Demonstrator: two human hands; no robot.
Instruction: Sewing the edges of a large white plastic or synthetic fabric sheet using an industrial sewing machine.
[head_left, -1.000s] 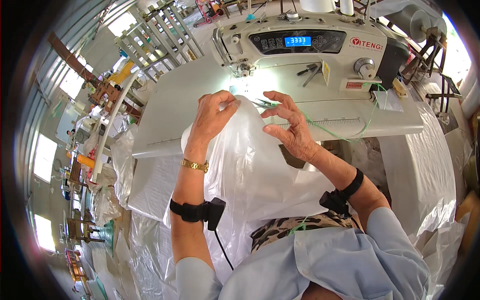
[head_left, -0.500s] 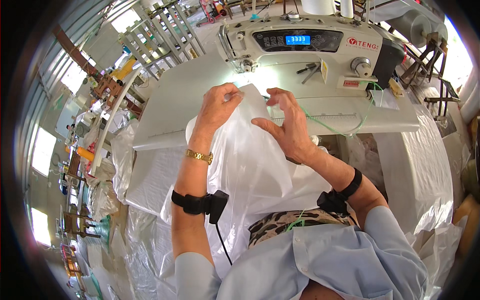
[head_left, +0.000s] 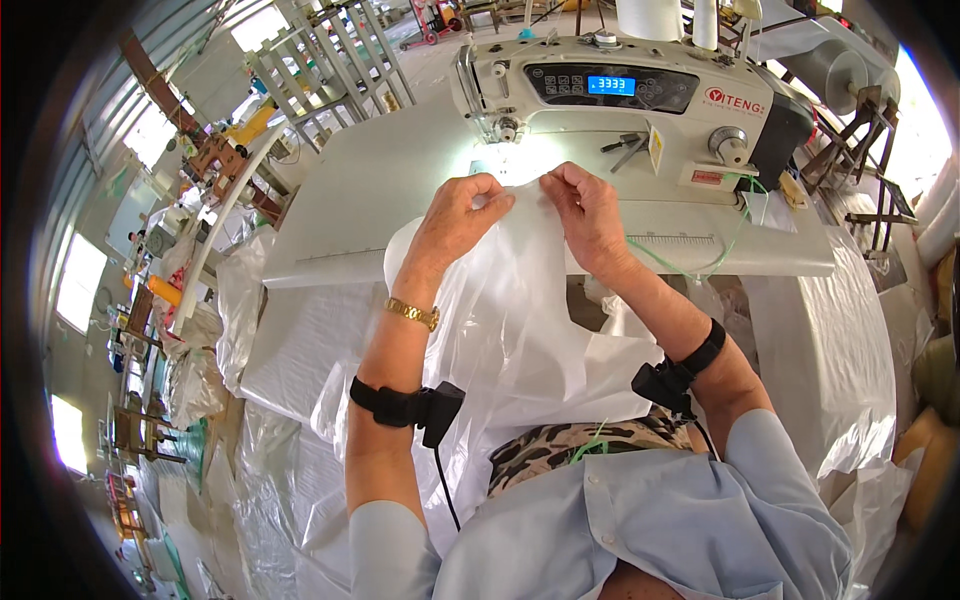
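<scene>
A thin, translucent white plastic sheet hangs from my two hands down over the table's front edge toward my lap. My left hand pinches its upper edge between thumb and fingers. A short way to the right, my right hand has its fingertips closed on the same edge. Both hands are just in front of the lit needle area of a white sewing machine. The sheet's edge between the hands looks raised off the table, and glare washes out part of it.
The pale sewing table carries a ruler strip along its front. A green thread loops down at the right. Small dark tools lie under the machine arm. More plastic sheeting drapes at the right, and thread cones stand behind.
My right hand has gone from spread fingers beside the sheet to gripping its upper edge. The sheet's loose right corner has shifted, and its top edge is now stretched between both hands.
</scene>
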